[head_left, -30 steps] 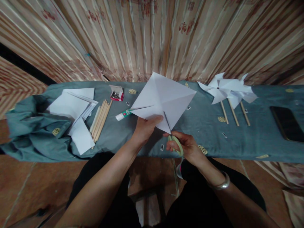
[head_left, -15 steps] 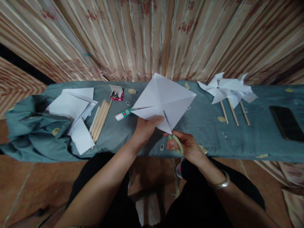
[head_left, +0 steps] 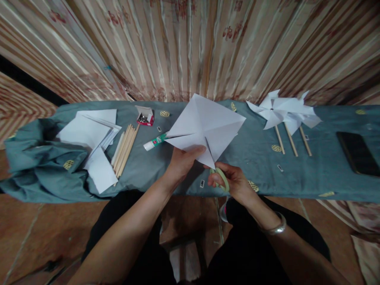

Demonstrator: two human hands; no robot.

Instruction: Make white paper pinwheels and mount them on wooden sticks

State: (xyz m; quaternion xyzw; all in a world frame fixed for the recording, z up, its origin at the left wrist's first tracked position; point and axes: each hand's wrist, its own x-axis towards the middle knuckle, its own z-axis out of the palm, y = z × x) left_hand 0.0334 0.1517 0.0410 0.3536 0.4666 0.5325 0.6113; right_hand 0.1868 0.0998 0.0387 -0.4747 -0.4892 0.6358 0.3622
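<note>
Head view: grey-green cloth-covered table (head_left: 255,152) stretched beneath and to both sides of the hands. White sheet (head_left: 209,122), squarish and creased, was up at the grip; left hand (head_left: 181,163) pinched its near side, thumb on top. Two slits ran in, one from its left corner, one from the corner by the other hand, both apparently short of the middle. Paper pinwheels (head_left: 274,113) lay well right of the grip, loose paper (head_left: 84,130) well left, wooden sticks (head_left: 127,152) nearer. Right hand (head_left: 234,180) grasped green-handled scissors (head_left: 225,180) at the near corner; couldn't tell blade gap. Glue stick (head_left: 154,142) poked out left of the left hand, small open box (head_left: 150,122) farther off. Good cutting, I judged, meant following the crease, stopping before centre, thumb clear of the blade line.
</note>
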